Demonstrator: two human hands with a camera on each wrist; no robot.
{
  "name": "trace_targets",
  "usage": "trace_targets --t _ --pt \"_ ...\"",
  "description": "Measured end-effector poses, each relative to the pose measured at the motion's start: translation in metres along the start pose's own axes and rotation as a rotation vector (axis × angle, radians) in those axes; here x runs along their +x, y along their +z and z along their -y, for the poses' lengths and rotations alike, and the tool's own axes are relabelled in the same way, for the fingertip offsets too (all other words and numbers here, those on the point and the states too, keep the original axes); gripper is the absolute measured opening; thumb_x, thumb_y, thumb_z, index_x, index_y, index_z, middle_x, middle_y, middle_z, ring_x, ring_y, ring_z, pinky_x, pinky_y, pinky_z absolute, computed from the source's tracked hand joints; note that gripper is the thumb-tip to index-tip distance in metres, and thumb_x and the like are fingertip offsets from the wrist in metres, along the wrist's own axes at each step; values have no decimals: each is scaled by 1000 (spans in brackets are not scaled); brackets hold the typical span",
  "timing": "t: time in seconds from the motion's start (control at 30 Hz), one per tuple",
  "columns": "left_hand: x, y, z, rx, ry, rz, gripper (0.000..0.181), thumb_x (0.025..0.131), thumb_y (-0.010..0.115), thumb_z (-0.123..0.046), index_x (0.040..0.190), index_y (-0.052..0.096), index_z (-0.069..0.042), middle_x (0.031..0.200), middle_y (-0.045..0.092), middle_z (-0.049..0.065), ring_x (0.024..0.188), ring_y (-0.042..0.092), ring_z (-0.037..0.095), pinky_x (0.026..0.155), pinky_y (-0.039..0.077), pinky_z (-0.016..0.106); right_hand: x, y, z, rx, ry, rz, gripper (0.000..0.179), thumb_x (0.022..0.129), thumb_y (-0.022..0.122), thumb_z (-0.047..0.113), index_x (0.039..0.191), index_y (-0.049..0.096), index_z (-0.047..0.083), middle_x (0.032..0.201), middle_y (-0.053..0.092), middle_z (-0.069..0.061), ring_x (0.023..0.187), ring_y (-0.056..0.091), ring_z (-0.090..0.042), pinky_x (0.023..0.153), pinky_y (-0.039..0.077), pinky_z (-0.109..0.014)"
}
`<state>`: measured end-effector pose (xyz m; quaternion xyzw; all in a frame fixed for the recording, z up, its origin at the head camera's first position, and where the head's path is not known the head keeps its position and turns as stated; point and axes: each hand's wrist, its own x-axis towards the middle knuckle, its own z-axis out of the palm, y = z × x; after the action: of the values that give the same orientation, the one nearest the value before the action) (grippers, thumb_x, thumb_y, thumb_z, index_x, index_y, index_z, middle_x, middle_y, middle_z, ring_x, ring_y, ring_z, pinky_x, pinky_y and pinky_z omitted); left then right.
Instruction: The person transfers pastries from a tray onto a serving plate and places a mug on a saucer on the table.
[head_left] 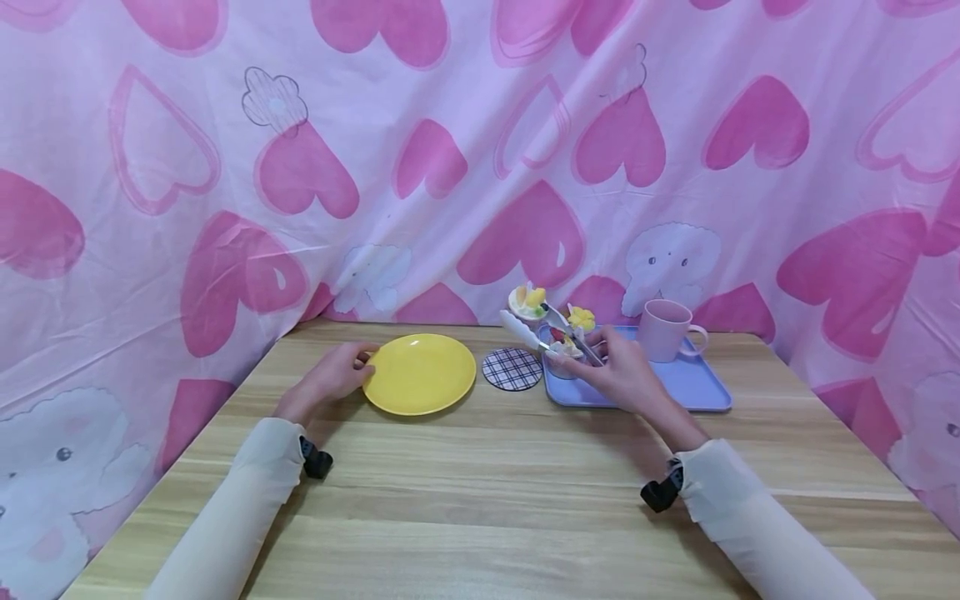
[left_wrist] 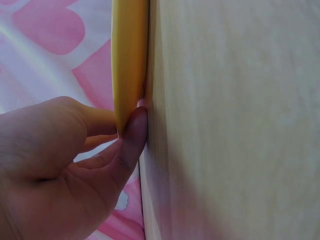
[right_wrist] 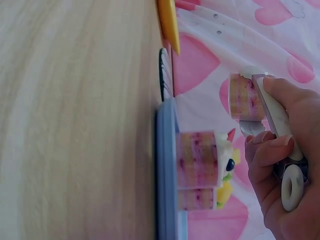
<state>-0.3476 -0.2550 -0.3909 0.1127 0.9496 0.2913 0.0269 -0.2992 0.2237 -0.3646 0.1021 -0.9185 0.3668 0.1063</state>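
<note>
In the head view my left hand [head_left: 333,377] pinches the left rim of a round yellow plate [head_left: 420,375] on the table. The left wrist view has the thumb [left_wrist: 131,132] at the rim's lower side, near the tabletop. My right hand [head_left: 618,371] grips tongs with white tips [head_left: 522,330]. Between those tips is a small layered cake [right_wrist: 244,97] with cream and yellow fruit on top, raised above the table. Below it, two more layered cakes [right_wrist: 197,160] stand on a blue tray [head_left: 675,393], topped with cream and fruit; the hand partly hides them in the head view.
A round checked coaster [head_left: 512,369] lies between the plate and the tray. On the tray's right side stands a pink mug [head_left: 663,331], handle to the right. Behind the wooden table [head_left: 465,500] hangs a pink curtain [head_left: 465,83] with hearts.
</note>
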Motion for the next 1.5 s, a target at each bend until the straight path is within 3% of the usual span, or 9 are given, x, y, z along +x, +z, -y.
trace_targets --t 0.27,0.9,1.2,1.5 --pt "2 1 1 -7 -18 10 50 109 58 -10 157 50 4 145 63 29 132 61 41 116 53 57 1 12 1 27 -5 25 72 86 81 71 119 58 12 98 76 -9 82 64 -25 63 58 -32" --pt "2 0 2 -3 -11 15 50 108 60 -8 156 51 5 145 64 29 132 62 41 116 53 57 -1 35 9 46 -21 150 68 89 84 61 124 61 7 102 71 -13 79 62 -24 62 57 -34" --pt "3 1 3 -7 -13 8 50 109 58 -8 156 51 4 144 64 29 131 62 40 114 54 56 0 38 14 38 -2 147 69 89 82 64 126 61 11 111 72 -15 86 64 -25 67 57 -34" --pt "1 0 -1 -1 -37 17 50 109 58 -9 157 50 4 146 63 29 130 63 39 115 54 55 2 43 22 43 -38 115 72 88 80 68 130 62 11 122 75 -20 92 65 -26 71 54 -34"
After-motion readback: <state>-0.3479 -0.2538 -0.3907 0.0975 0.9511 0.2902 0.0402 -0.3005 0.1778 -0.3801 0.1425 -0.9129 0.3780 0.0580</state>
